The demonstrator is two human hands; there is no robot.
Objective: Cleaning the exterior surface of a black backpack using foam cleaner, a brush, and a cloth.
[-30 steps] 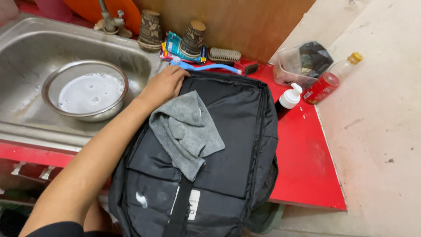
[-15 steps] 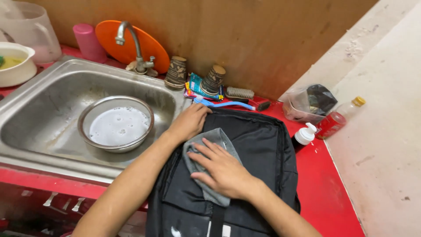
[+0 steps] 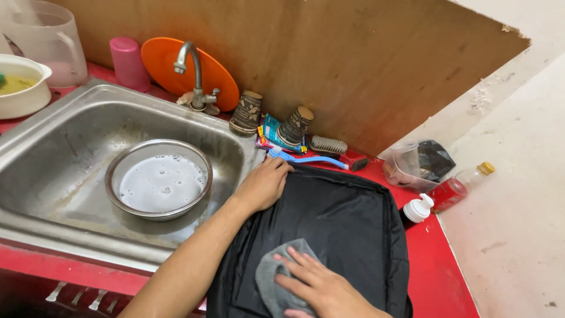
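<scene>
Wiping a black backpack (image 3: 341, 229) on a red counter (image 3: 438, 282) beside a steel sink (image 3: 70, 153).

From the left: a white bowl (image 3: 20, 88), a clear jug (image 3: 44, 41), a pink cup (image 3: 126, 62) and an orange plate (image 3: 206, 68) behind the tap (image 3: 194, 76); a metal basin (image 3: 159, 185) of soapy water in the sink. The left hand (image 3: 265, 185) lies flat, fingers together, on the backpack's top-left corner. Two brown patterned paper cups (image 3: 247, 111) lean beside a teal packet (image 3: 272, 128). The right hand (image 3: 321, 285), fingers spread, presses a grey cloth (image 3: 271, 280) on the backpack. Farthest right, a red-labelled bottle (image 3: 456, 187).
</scene>
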